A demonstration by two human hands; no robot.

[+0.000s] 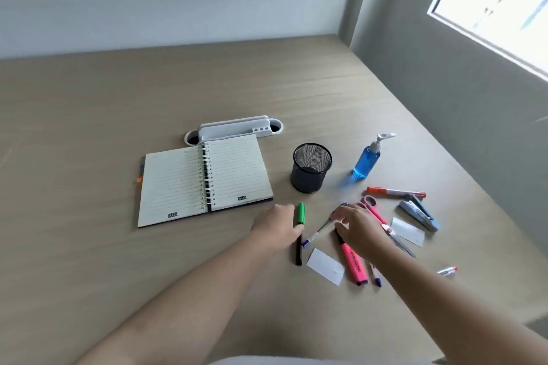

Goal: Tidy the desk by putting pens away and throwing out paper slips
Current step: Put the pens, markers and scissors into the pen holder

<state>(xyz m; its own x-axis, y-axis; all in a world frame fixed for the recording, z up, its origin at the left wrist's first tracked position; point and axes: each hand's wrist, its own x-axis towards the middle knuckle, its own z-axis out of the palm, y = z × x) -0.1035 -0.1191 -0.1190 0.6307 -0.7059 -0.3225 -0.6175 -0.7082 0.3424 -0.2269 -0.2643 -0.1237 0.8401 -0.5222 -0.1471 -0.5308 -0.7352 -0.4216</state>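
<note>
My left hand [275, 225] closes its thumb and fingers on a black pen with a green cap [301, 213], which still lies on the desk. My right hand [360, 225] hovers with fingers spread, its fingertips at the upper end of a white and blue ballpoint [316, 235]. A pink highlighter [353, 262] lies just under that hand. Two white paper slips rest on the desk, one [325, 266] near the highlighter, the other [407, 231] to the right. The black mesh pen cup [311, 167] stands upright beyond both hands. An orange marker [396, 192] lies further right.
An open spiral notebook [204, 181] lies to the left, a white cable tray [234, 129] behind it. A blue sanitiser bottle [366, 160], pink-handled scissors [370, 205], a grey stapler [419, 214], a small pen [375, 276] and a small red-tipped item [447, 270] are at the right.
</note>
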